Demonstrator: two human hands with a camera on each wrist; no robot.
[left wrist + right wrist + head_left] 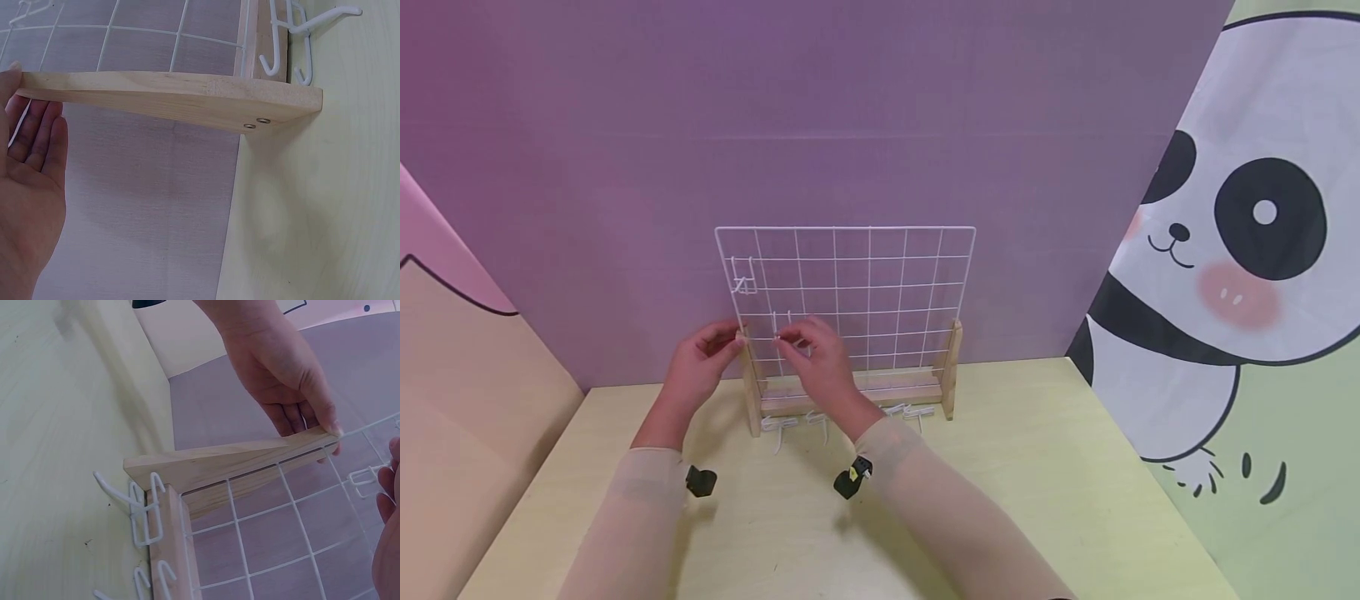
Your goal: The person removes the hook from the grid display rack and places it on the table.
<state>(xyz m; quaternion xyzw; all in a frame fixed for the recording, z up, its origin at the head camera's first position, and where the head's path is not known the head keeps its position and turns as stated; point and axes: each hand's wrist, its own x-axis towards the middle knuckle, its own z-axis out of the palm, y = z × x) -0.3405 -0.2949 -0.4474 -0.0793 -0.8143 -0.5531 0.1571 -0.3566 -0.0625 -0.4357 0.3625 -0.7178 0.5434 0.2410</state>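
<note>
Wire grid in a wooden stand, frame centre on the tabletop. Left hand steadies the post, fingers straight. Right hand pinches a hook: light, stiff, slippery; hold its shank.

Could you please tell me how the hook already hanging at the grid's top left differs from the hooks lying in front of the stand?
The hung hook sits on the wire grid, upright and alone; the loose hooks lie flat on the table, several in a row by the wooden base. No hand touches either. All are white wire.
</note>
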